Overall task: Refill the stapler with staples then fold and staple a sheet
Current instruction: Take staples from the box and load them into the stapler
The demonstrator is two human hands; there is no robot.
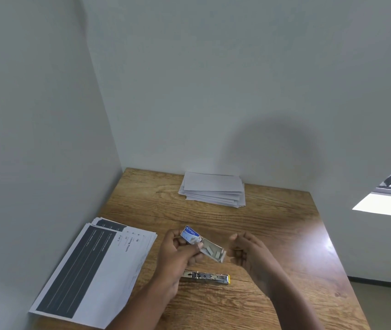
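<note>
Fingers (195,246) of our left hand (177,248) are pinching the staple box (201,242); its open tray is pointing toward our right hand (244,251), curled loosely, just beside.

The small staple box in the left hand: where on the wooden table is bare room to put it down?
Bare wood shows on the wooden table right of the right hand, toward the right edge, and between the pile of folded white sheets and the hands. It is crowded near the silver stapler, under the left hand holding the staple box, and by the printed sheets.
</note>
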